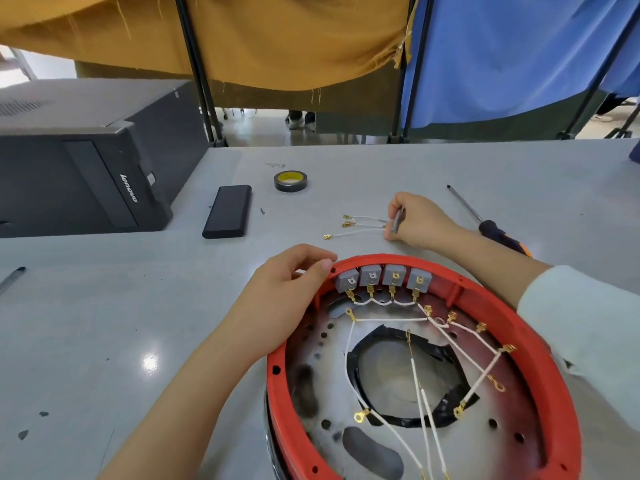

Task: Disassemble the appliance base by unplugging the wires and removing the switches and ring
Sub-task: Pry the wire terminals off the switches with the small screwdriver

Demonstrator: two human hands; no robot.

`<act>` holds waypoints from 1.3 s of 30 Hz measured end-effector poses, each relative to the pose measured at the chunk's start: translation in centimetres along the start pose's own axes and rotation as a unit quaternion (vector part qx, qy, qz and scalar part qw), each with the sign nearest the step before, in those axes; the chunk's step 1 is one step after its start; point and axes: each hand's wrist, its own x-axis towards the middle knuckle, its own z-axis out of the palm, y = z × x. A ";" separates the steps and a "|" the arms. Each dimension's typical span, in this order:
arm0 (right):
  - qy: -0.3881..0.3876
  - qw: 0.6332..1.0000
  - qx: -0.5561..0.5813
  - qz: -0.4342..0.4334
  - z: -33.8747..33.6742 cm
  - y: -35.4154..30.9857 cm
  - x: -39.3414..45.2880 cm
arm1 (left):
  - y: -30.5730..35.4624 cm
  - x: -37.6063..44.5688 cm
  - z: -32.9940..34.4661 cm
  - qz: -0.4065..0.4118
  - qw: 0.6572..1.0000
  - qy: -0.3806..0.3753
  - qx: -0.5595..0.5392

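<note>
Working at a pale grey table point(104, 306) that catches a spot of ceiling light, we steady the appliance base point(415, 375) at its near right; our left hand point(280, 299) curls over the far-left rim of the red ring point(554, 358), thumb pressed on its edge beside four grey switches point(384, 280) seated in a row, white wires point(426, 393) with brass terminals trailing across the metal plate inside; our right hand point(415, 220) rests on the table beyond the base, fingers closed round what looks like slim metal tweezers point(397, 220), their tip at a small bundle of loose wires point(360, 225); farther off lie a tape roll point(290, 181), a black case point(227, 211), a screwdriver point(485, 221) and a dark computer tower point(79, 168); mustard and blue curtains point(277, 36) hang on black stands behind.
</note>
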 end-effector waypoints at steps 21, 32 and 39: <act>-0.102 0.941 0.290 -0.142 -3.1 -7.7 -13.2 | 1.6 -0.4 0.2 -0.008 0.997 -0.045 0.063; -0.029 0.972 0.163 -0.168 -1.5 -7.5 -11.1 | 2.6 0.9 0.7 0.018 0.990 -0.052 0.133; -0.030 0.971 0.157 -0.175 -1.0 -6.4 -11.4 | 1.6 1.1 0.6 0.002 0.998 -0.049 0.038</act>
